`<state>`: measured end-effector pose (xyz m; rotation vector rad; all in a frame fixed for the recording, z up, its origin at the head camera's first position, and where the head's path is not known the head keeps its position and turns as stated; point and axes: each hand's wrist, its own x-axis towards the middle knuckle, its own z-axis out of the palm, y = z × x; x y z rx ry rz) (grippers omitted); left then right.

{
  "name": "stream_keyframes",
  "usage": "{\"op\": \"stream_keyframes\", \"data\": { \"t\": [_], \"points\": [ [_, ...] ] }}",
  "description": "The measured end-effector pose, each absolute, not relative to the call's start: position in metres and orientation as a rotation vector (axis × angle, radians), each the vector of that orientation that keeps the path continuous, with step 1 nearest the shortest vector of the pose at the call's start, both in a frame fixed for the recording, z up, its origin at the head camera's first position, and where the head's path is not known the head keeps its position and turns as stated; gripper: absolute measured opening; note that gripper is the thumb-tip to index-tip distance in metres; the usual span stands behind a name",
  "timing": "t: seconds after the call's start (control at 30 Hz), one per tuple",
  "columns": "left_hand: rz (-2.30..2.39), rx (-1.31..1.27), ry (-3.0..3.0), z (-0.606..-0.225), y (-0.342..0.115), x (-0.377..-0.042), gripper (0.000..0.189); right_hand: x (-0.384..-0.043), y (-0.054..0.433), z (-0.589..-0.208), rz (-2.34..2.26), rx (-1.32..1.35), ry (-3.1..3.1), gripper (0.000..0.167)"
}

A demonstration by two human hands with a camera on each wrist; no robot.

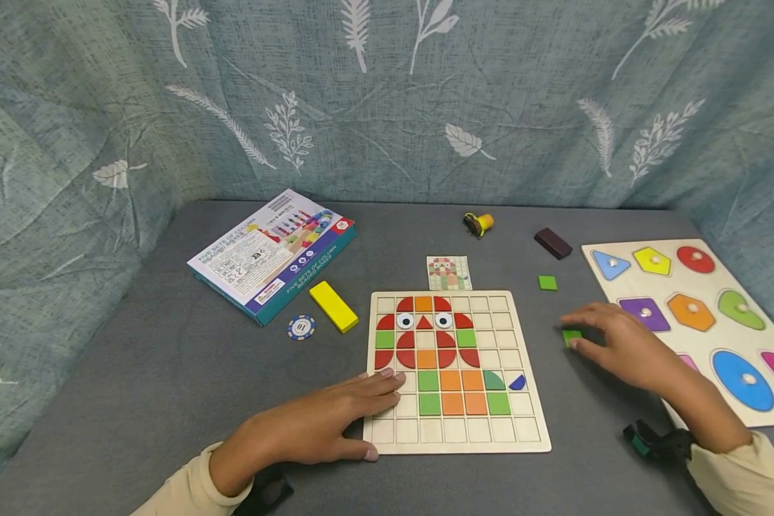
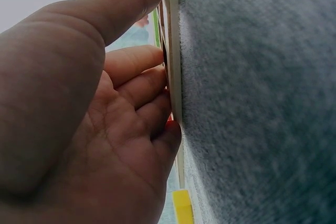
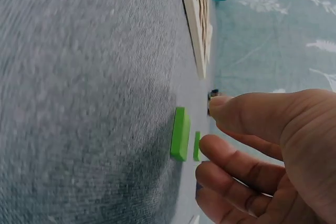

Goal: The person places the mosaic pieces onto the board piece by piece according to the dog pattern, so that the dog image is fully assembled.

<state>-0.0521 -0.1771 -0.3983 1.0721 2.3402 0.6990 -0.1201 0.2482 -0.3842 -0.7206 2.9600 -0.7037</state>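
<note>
A wooden grid board [image 1: 438, 431] lies on the table, with red, orange and green pieces and two eye pieces set in a pattern. My left hand [image 1: 309, 428] rests on its left edge, fingers extended over the lower-left squares and thumb at the rim. To the right of the board, my right hand [image 1: 632, 355] hovers by a green square tile [image 3: 180, 135]. In the right wrist view that tile lies on the table, and thumb and fingers are apart with nothing between them. A second green tile [image 1: 547, 283] lies farther back. A blue piece [image 1: 518, 383] sits at the board's right side.
A small pattern card [image 1: 448, 274] touches the board's far edge. At right lies a knob puzzle [image 1: 667, 344]. A dark block [image 1: 552, 244] and a yellow-black toy [image 1: 479, 223] are behind. At left are a box [image 1: 271, 258], a yellow block [image 1: 333, 307] and a chip [image 1: 301, 327].
</note>
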Motion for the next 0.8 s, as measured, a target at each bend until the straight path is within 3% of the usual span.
{"op": "stream_keyframes", "data": {
  "t": [0.43, 0.8],
  "points": [
    [0.698, 1.082, 2.342, -0.399, -0.178, -0.052, 0.071, -0.125, 0.256, -0.389, -0.824, -0.614, 2.902, 0.034],
    [0.692, 1.038, 2.332, -0.398, -0.178, -0.052, 0.071, -0.126, 0.255, -0.397, -0.846, -0.717, 2.941, 0.03]
  ]
}}
